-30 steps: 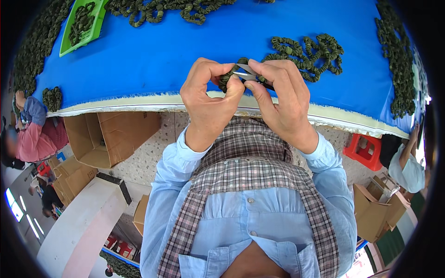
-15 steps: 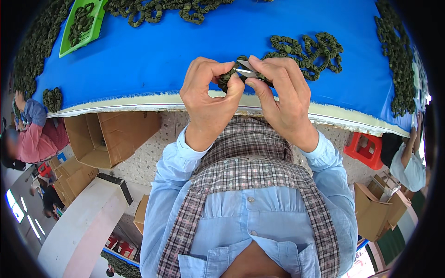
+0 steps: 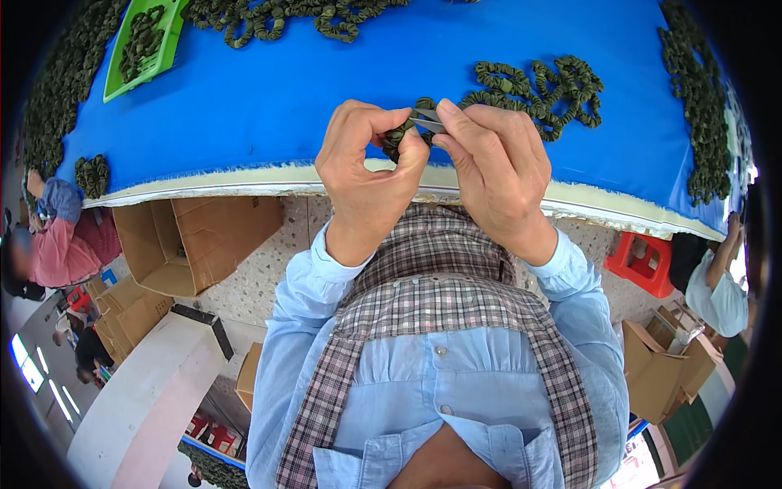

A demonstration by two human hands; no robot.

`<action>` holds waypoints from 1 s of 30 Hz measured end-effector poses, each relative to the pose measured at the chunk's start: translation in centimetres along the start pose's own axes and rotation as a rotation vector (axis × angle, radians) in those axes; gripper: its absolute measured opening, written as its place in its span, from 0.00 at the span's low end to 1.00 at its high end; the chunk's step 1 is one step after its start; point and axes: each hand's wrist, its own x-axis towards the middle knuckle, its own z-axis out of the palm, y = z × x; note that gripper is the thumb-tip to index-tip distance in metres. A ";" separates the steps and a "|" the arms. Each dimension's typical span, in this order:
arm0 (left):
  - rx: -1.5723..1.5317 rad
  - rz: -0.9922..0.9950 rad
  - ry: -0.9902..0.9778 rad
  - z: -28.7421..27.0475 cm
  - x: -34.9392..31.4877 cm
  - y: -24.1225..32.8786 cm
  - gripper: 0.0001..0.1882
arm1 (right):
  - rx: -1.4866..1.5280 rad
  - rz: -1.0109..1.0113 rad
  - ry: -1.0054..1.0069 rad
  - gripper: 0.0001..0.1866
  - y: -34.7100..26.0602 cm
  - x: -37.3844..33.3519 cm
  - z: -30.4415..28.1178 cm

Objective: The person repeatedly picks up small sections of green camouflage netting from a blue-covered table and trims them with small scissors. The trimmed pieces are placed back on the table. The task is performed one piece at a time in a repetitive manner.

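Note:
My left hand [image 3: 368, 167] pinches a dark green ruffled fabric ring [image 3: 401, 134] over the near edge of the blue table [image 3: 269, 106]. My right hand [image 3: 493, 163] holds a small pair of metal snips [image 3: 427, 122] with the tips against that ring. Both hands meet just above my chest. A pile of the same green rings [image 3: 538, 90] lies on the blue cloth right behind my right hand.
More green rings line the far edge [image 3: 285, 15], the left side [image 3: 57, 90] and the right side [image 3: 700, 106]. A green tray [image 3: 167, 45] holds several. Open cardboard boxes [image 3: 199, 240] and a red crate [image 3: 648, 261] sit on the floor. People work at left [image 3: 57, 244] and right [image 3: 717, 285].
My hands stay together on the ring; the fingers shift only slightly around the snips.

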 end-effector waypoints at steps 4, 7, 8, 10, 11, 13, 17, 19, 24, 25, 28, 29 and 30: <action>0.004 0.015 0.002 0.0 0.0 -0.1 0.11 | -0.034 -0.086 -0.009 0.19 0.5 -0.1 0.0; -0.065 -0.076 -0.003 0.1 -0.1 0.0 0.11 | 0.045 -0.033 -0.017 0.17 0.9 -0.3 0.4; -0.098 -0.112 -0.006 0.0 -0.1 -0.1 0.10 | 0.142 0.118 -0.018 0.16 0.6 -0.1 0.3; -0.166 -0.177 -0.008 0.0 0.0 -0.3 0.09 | 0.336 0.412 -0.018 0.14 -0.3 0.8 -0.1; -0.201 -0.256 -0.010 0.0 -0.1 -0.3 0.09 | 0.431 0.535 -0.030 0.13 -0.3 1.2 -0.2; -0.275 -0.408 -0.012 0.4 -0.1 0.0 0.09 | 0.466 0.587 -0.222 0.13 0.9 1.4 -0.3; -0.417 -0.420 -0.165 2.8 0.3 -1.7 0.08 | 0.557 0.722 -0.311 0.09 4.5 1.1 0.5; -0.260 -0.333 -0.164 2.6 2.0 -3.0 0.08 | 0.273 0.632 -0.334 0.12 6.3 1.9 -0.5; 0.323 -0.107 -0.081 0.3 7.4 -7.8 0.13 | -0.211 0.536 -0.441 0.11 9.5 1.1 -2.7; 0.408 -0.061 -0.099 0.0 7.9 -8.5 0.15 | -0.229 0.558 -0.462 0.11 9.7 0.9 -2.9; 0.579 0.044 -0.150 -0.5 8.3 -10.5 0.17 | -0.266 0.533 -0.429 0.12 9.7 1.0 -3.1; 0.579 0.057 -0.165 -0.6 8.2 -11.0 0.16 | -0.272 0.532 -0.394 0.12 9.4 1.2 -3.1; 0.580 0.070 -0.179 -0.7 8.2 -11.2 0.15 | -0.278 0.530 -0.360 0.12 8.9 1.6 -3.0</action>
